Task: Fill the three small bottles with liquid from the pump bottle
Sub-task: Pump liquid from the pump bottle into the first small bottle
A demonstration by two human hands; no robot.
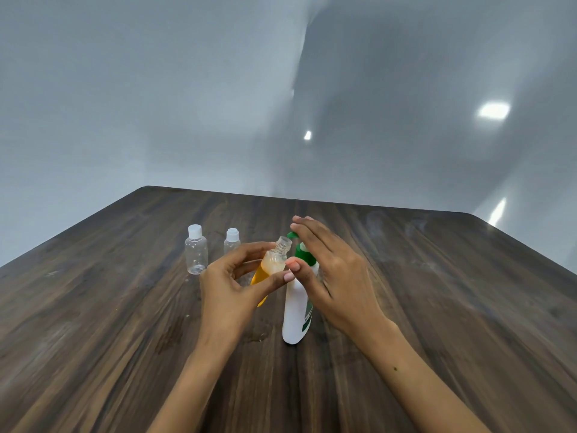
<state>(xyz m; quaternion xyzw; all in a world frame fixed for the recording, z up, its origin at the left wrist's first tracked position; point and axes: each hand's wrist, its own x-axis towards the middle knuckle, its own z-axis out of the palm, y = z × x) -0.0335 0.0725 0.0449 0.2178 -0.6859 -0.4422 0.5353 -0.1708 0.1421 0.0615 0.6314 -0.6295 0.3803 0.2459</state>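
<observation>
Dark wood-grain surface point(437, 307) fills the lower view, and standing on it is one tall white plastic pump bottle with a green pump head point(296, 307). The right hand point(331, 270) lies flat-fingered over that pump, pressing down, thumb touching the bottle's shoulder. The left hand point(231, 285) pinches one small clear uncapped bottle point(274, 264), tilted, part-filled with orange liquid, mouth just beside the green nozzle. Risk, as I judge it: the mouth looks slightly off the spout, so a hard press could send liquid down the outside or onto the wood. Count: one pump bottle, three small bottles, two of them, capped clear empties point(196, 253) and point(232, 242), standing behind-left.
</observation>
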